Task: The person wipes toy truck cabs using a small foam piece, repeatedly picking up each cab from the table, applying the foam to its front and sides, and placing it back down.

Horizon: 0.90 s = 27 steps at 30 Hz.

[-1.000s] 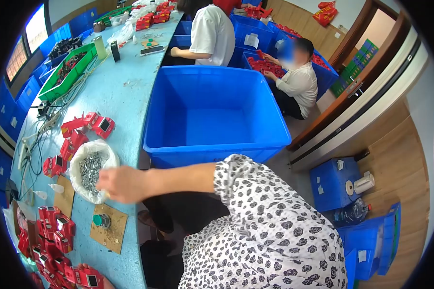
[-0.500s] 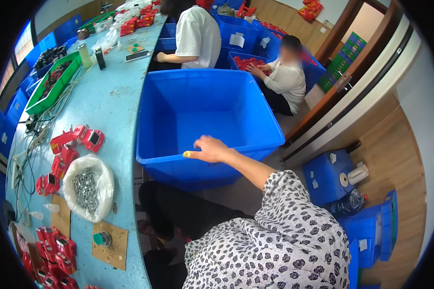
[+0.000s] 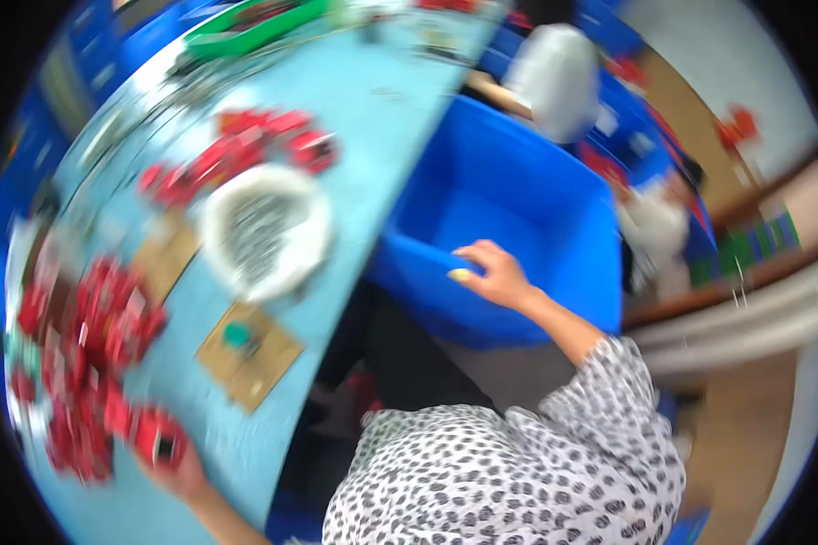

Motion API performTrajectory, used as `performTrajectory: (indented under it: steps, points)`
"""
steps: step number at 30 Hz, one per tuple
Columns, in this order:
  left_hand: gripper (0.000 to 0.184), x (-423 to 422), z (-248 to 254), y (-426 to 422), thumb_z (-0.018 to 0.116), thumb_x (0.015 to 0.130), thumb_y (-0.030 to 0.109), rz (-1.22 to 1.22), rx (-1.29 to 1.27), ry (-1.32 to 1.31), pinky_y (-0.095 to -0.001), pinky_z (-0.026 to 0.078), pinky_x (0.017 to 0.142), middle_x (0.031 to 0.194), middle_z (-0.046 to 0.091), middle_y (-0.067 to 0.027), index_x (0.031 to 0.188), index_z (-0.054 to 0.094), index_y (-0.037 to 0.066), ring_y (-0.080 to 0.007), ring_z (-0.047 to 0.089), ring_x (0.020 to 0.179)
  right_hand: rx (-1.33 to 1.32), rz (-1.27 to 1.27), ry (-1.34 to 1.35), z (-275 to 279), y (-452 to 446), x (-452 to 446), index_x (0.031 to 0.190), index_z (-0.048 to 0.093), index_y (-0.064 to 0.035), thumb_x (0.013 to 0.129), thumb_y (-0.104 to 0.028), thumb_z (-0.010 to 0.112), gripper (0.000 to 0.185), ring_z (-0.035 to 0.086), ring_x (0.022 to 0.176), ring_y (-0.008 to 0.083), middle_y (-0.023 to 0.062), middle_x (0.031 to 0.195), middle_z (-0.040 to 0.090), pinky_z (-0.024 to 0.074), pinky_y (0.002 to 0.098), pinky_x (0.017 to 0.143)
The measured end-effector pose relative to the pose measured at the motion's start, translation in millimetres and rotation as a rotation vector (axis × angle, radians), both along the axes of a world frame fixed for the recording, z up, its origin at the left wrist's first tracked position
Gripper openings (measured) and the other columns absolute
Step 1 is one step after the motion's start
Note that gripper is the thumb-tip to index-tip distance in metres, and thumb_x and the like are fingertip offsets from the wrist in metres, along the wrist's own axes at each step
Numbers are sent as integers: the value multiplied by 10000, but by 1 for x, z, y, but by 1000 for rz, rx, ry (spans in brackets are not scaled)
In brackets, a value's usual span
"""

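Note:
At the lower left, my left hand (image 3: 177,468) is closed around a red plastic part (image 3: 159,438) with a dark square window. It is beside a heap of similar red parts (image 3: 91,341), all blurred. My right hand (image 3: 498,277) is over the near edge of a large blue bin (image 3: 518,213), a yellow wrapping on one fingertip. Its thumb and fingers are apart with nothing between them; whether it touches the rim I cannot tell. No contents show inside the bin.
On the blue-topped table (image 3: 373,118) are a white bag of small metal pieces (image 3: 314,232), more red parts (image 3: 236,150), and a green-capped jar (image 3: 238,336) on cardboard (image 3: 268,377). A green tray (image 3: 259,27) lies at the back. Two people (image 3: 554,82) sit beyond the bin.
The view has swung left, so the bin appears further right, and blurred. My left hand has come into view with a red part in it. My right hand stays by the bin's edge.

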<state>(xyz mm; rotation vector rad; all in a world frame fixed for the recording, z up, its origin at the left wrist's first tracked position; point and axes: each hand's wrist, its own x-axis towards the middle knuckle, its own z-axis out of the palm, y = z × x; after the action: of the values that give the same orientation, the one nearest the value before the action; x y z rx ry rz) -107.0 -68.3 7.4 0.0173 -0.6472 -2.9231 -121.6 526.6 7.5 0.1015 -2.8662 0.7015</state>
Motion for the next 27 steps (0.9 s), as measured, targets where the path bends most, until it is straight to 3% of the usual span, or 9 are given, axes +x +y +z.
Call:
performTrajectory:
  steps: [2, 5, 8, 11, 16, 20, 22, 23, 27]
  points:
    - [519, 2, -1, 12, 487, 983, 334, 107, -43, -41, -441, 492, 936, 1283, 552, -189, 1382, 421, 9, -328, 572, 1111, -179, 114, 161, 12, -37, -28, 1098, 632, -37, 809, -133, 714, 316, 619, 830, 207, 105, 943, 613, 512, 302, 705]
    - [553, 5, 17, 31, 463, 985, 395, -89, -14, -2, -432, 513, 903, 1263, 560, -197, 1385, 421, 14, -346, 588, 1068, -178, 363, 339, 57, -111, -67, 1081, 613, -9, 799, 5, 671, 288, 585, 749, 191, 102, 908, 589, 501, 296, 664]
    - [593, 5, 19, 41, 398, 989, 456, -86, 47, -74, -447, 523, 875, 1251, 565, -218, 1361, 436, -4, -366, 607, 1042, 24, 582, 455, 79, -173, -115, 1036, 625, 3, 806, -6, 660, 232, 615, 731, 242, 122, 896, 601, 507, 308, 654]
    - [571, 6, 16, 47, 386, 990, 456, -168, 67, -114, -447, 530, 868, 1227, 586, -215, 1328, 464, 2, -367, 633, 1006, 43, 551, 149, 66, -207, -166, 1001, 631, -13, 820, -75, 642, 192, 612, 738, 307, 150, 917, 603, 504, 380, 671]
    - [555, 3, 11, 46, 341, 1007, 454, -175, 37, -100, -440, 529, 883, 1208, 598, -226, 1314, 472, 11, -371, 637, 1030, 272, 599, 138, 41, -228, -197, 979, 621, -2, 794, -115, 632, 217, 598, 793, 382, 184, 864, 610, 475, 429, 728]
    - [538, 4, 12, 47, 277, 1026, 419, -197, 38, -134, -445, 519, 907, 1174, 613, -228, 1300, 484, 4, -384, 632, 1033, 50, 508, 13, 40, -225, -195, 946, 662, -27, 822, -153, 616, 183, 641, 739, 321, 173, 789, 657, 496, 399, 686]
    - [532, 2, 11, 49, 242, 1032, 400, -167, 62, -152, -454, 517, 912, 1119, 630, -235, 1291, 486, 4, -396, 629, 1033, -52, 485, 11, 33, -217, -204, 940, 672, -13, 828, -144, 613, 183, 637, 670, 247, 145, 747, 668, 489, 362, 640]
    - [532, 2, 10, 49, 242, 1032, 400, -145, 52, -153, -454, 517, 912, 1119, 630, -235, 1291, 486, 4, -396, 629, 1033, -123, 488, -21, 31, -214, -208, 945, 678, -13, 826, -150, 629, 188, 610, 645, 157, 91, 712, 660, 472, 319, 610]
    - [515, 6, 20, 58, 228, 1034, 386, -113, -11, -228, -459, 527, 897, 1094, 633, -235, 1265, 486, 5, -405, 629, 1027, -145, 507, -94, 30, -211, -213, 928, 684, -16, 822, -158, 636, 184, 570, 638, 100, 49, 694, 640, 447, 279, 594]
